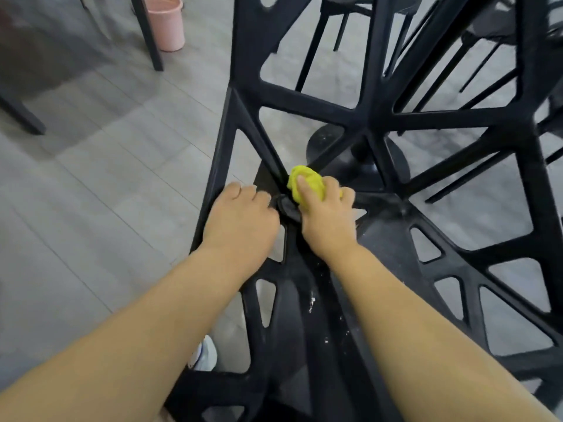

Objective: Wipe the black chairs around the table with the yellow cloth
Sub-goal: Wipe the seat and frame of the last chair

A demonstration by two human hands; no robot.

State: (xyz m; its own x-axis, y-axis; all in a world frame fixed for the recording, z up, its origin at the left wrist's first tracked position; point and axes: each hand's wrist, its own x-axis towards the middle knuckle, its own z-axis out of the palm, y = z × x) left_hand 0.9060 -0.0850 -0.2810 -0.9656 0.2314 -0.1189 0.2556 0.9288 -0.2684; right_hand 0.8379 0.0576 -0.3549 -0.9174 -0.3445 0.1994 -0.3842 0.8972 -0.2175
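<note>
The view from 12 to 6 o'clock is filled by a black chair, its lattice flecked with white dust. A pink bucket is seen at 11 o'clock. A chair strut is gripped by the left hand. At its 3 o'clock, the bunched yellow cloth is clenched in the right hand and pressed against the chair.
</note>
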